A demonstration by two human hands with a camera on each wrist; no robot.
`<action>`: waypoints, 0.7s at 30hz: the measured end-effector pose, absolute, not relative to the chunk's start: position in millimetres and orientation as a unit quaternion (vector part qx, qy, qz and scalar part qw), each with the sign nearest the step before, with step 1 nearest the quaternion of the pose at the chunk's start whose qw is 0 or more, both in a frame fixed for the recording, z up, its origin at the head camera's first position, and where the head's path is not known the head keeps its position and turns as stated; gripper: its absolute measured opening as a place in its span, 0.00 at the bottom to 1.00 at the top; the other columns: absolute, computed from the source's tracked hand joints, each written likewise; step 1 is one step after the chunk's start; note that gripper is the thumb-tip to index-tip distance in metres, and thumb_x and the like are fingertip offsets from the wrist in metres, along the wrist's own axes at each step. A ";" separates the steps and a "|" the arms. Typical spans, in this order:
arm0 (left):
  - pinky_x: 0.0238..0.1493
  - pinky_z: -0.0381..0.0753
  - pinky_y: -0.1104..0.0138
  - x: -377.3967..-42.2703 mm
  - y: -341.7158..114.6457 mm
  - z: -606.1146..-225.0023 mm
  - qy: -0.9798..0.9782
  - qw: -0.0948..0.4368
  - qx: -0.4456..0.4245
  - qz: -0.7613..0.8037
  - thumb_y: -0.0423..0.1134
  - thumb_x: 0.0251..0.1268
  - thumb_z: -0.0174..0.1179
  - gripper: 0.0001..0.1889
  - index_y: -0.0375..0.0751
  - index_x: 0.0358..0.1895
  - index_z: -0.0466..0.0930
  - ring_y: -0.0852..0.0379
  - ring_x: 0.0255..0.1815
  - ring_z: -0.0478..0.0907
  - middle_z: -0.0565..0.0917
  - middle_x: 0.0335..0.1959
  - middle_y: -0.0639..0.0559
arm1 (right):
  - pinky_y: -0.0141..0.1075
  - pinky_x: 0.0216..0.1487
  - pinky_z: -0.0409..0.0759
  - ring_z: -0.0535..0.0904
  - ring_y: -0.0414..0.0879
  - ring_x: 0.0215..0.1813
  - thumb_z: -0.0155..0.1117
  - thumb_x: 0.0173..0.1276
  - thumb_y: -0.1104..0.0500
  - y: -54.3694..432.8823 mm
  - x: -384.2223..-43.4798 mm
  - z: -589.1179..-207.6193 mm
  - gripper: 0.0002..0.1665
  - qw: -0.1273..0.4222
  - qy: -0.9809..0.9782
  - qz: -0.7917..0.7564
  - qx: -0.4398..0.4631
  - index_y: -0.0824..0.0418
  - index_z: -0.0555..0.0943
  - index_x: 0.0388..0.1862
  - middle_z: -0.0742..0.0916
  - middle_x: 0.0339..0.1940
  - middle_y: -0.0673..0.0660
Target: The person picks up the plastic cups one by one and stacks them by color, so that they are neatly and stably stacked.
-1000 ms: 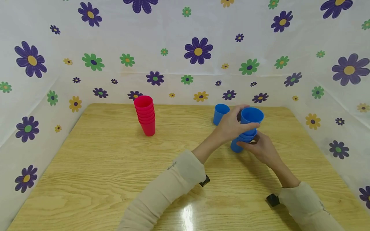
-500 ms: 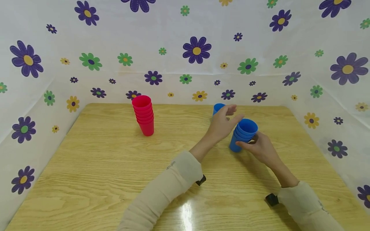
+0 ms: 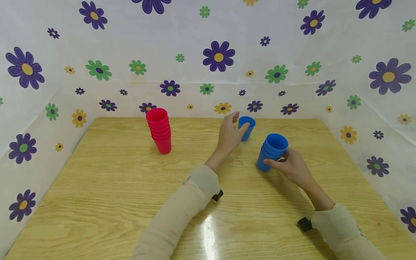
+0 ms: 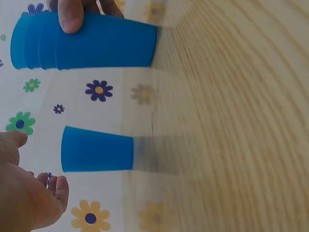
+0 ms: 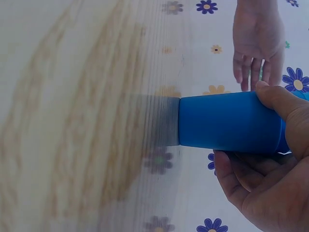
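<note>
My right hand (image 3: 294, 168) grips a short stack of blue cups (image 3: 271, 153) below their rims, thumb on the near side and fingers behind. In the right wrist view the bottom cup (image 5: 227, 123) meets the table. A single blue cup (image 3: 247, 131) stands upright farther back, left of that stack. Beside it is my left hand (image 3: 229, 135), thumb and fingers spread; in the head view the thumb overlaps the cup's rim. The left wrist view has a gap between the left hand (image 4: 29, 193) and this single cup (image 4: 99, 151).
A tall stack of red cups (image 3: 161, 133) stands at the back left of the wooden table (image 3: 107, 187). White cloth (image 3: 182, 29) printed with flowers walls in the back and both sides of the table.
My left hand let go of a blue cup, now nested on top of the blue stack, and moved left to the single cup. My right hand kept its hold on the stack.
</note>
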State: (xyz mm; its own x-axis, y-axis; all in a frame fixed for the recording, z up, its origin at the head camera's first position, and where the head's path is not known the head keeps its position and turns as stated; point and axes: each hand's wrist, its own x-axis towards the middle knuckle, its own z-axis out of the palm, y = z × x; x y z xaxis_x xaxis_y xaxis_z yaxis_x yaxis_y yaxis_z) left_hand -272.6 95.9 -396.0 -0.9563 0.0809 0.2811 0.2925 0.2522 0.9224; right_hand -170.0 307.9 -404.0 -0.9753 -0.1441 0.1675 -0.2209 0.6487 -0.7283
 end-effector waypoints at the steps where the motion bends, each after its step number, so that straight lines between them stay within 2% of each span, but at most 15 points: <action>1: 0.63 0.79 0.63 -274.2 94.9 -397.6 -0.789 0.082 -0.114 -0.598 0.43 0.74 0.65 0.29 0.36 0.72 0.70 0.50 0.65 0.74 0.77 0.67 0.44 | 0.52 0.53 0.85 0.83 0.67 0.57 0.73 0.70 0.58 308.0 -170.0 -403.8 0.36 0.048 -0.907 0.405 0.101 0.75 0.70 0.68 0.83 0.58 0.73; 4: 0.65 0.78 0.61 -277.7 92.6 -401.1 -0.790 0.064 -0.107 -0.600 0.41 0.73 0.66 0.31 0.35 0.73 0.69 0.49 0.67 0.72 0.76 0.68 0.43 | 0.41 0.50 0.85 0.83 0.66 0.56 0.73 0.70 0.58 308.5 -170.4 -404.0 0.36 0.050 -0.909 0.402 0.102 0.75 0.70 0.68 0.84 0.58 0.73; 7: 0.67 0.76 0.58 -280.6 91.8 -403.7 -0.791 0.052 -0.106 -0.600 0.40 0.72 0.67 0.32 0.33 0.74 0.68 0.47 0.69 0.72 0.75 0.69 0.41 | 0.38 0.50 0.83 0.83 0.66 0.56 0.73 0.70 0.57 309.2 -171.5 -404.8 0.36 0.053 -0.910 0.398 0.104 0.74 0.71 0.68 0.84 0.58 0.72; 12: 0.70 0.73 0.56 -285.5 94.0 -408.0 -0.804 0.033 -0.096 -0.586 0.40 0.71 0.68 0.35 0.33 0.75 0.66 0.45 0.71 0.71 0.72 0.72 0.40 | 0.46 0.51 0.84 0.83 0.65 0.56 0.73 0.70 0.56 309.2 -173.5 -406.3 0.36 0.051 -0.910 0.398 0.104 0.74 0.71 0.68 0.84 0.58 0.72; 21: 0.73 0.69 0.55 -294.2 105.9 -416.2 -0.834 -0.006 -0.075 -0.546 0.46 0.71 0.68 0.39 0.38 0.79 0.61 0.46 0.76 0.66 0.69 0.76 0.42 | 0.55 0.53 0.84 0.83 0.66 0.57 0.73 0.70 0.57 309.7 -173.0 -407.0 0.36 0.048 -0.911 0.398 0.100 0.75 0.70 0.68 0.83 0.59 0.73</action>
